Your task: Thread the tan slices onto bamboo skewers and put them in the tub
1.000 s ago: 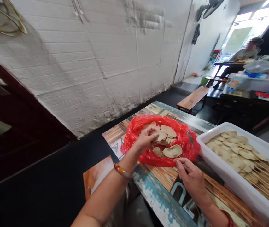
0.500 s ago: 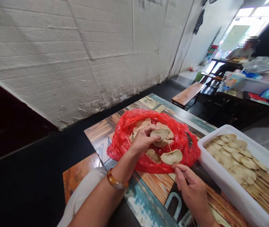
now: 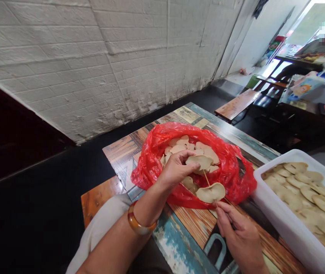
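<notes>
My left hand (image 3: 178,167), with an amber bangle at the wrist, pinches a pale beige oval slice (image 3: 200,162) over an open red plastic bag (image 3: 156,146). More such slices (image 3: 179,144) lie inside the bag. My right hand (image 3: 238,230) is closed on the lower end of a thin wooden skewer (image 3: 206,178). A second slice (image 3: 211,193) is threaded on that skewer, just above my right fingertips. The skewer runs up from it to the slice in my left hand; its tip is hidden there.
A white plastic tub (image 3: 289,207) at the right holds several skewered slices. The patterned wooden table (image 3: 125,148) stands near a white brick-textured wall (image 3: 93,76). Beyond are a bench (image 3: 238,103) and a person (image 3: 319,47) seated at another table.
The view has shifted, so table and tub appear further right. Both hands keep their grips, and the two slices stay a similar distance apart.
</notes>
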{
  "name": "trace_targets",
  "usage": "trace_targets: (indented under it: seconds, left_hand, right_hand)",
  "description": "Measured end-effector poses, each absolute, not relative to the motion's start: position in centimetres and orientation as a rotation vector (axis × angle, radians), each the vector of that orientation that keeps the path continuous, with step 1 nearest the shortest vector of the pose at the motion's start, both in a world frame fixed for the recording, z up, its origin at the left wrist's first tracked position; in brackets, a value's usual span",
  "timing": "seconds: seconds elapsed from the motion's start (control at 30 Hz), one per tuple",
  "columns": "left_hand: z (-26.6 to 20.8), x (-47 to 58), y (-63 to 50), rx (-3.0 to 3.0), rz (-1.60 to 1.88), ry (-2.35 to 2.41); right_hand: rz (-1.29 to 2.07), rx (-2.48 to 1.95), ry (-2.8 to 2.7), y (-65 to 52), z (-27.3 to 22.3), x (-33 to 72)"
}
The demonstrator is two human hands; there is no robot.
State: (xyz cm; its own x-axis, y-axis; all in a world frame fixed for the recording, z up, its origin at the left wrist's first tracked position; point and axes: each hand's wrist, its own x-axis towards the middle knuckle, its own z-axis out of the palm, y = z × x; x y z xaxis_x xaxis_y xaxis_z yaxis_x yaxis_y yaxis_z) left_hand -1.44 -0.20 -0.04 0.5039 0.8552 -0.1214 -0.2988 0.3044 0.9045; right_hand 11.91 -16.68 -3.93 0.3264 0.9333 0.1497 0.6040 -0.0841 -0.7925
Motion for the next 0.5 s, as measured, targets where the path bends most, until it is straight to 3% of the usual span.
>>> trace_targets:
  seconds: [0.5]
  left_hand:
    - [-0.04,-1.46,-0.26,1.01,0.842,0.704]
  right_hand:
    - [0.551,-1.815,-1.351,-16.5,-3.69,11.72]
